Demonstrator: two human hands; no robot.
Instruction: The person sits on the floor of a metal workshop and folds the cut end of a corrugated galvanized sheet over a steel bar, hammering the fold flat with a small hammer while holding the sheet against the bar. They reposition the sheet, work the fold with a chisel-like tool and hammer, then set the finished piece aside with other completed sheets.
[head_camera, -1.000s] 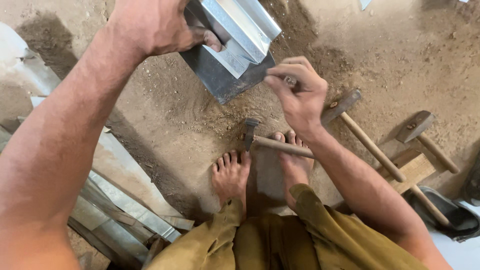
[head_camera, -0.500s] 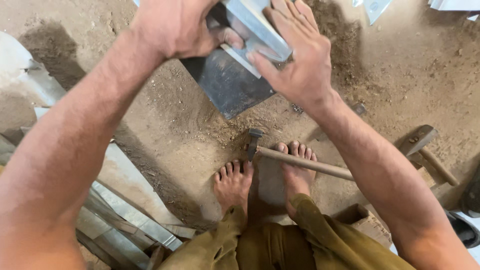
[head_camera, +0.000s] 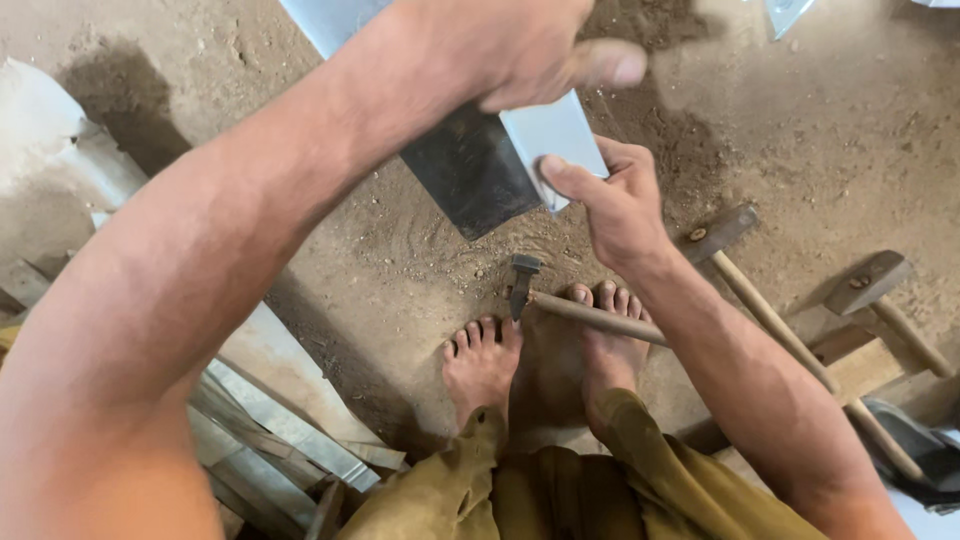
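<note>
Head view: right hand (head_camera: 615, 205) pinches the lower corner of a bent grey sheet-metal piece (head_camera: 520, 160) above the dirt floor (head_camera: 820, 130); left hand (head_camera: 520, 45) grips its top; a wooden-handled hammer (head_camera: 570, 305) lies across bare feet (head_camera: 540, 355).

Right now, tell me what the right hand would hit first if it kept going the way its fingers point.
Probably nothing new: the right hand already grips the metal sheet, and its fingers point into it.

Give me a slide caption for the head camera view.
Both hands, left and right, grip a folded metal sheet above a hammer lying across bare feet on dirt.
</note>
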